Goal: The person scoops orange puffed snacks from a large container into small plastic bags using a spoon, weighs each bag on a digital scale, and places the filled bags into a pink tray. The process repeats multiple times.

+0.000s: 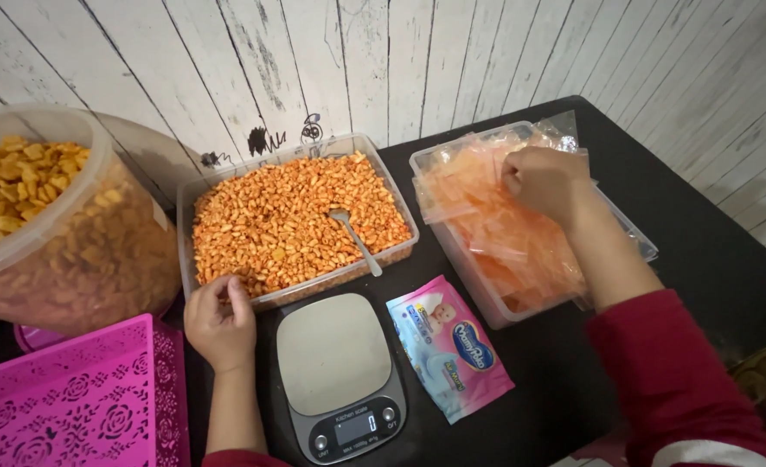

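Both hands are bare, with no gloves, rings or watch showing. The left hand leads into a bare forearm, with only a sliver of dark red sleeve at the frame's bottom edge. The right hand has a dark red long sleeve pushed up past the wrist, with a white band low on it.

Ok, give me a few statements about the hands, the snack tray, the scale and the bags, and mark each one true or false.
1. The right hand reaches into the clear tub of small orange plastic bags. True.
2. A spoon lies in the tray of orange snacks. True.
3. The kitchen scale has a bowl on it. False: its platform is bare.
4. The left hand holds the spoon. False: it rests at the tray's near edge, apart from the spoon.
5. The pink basket sits at the right. False: it is at the lower left.
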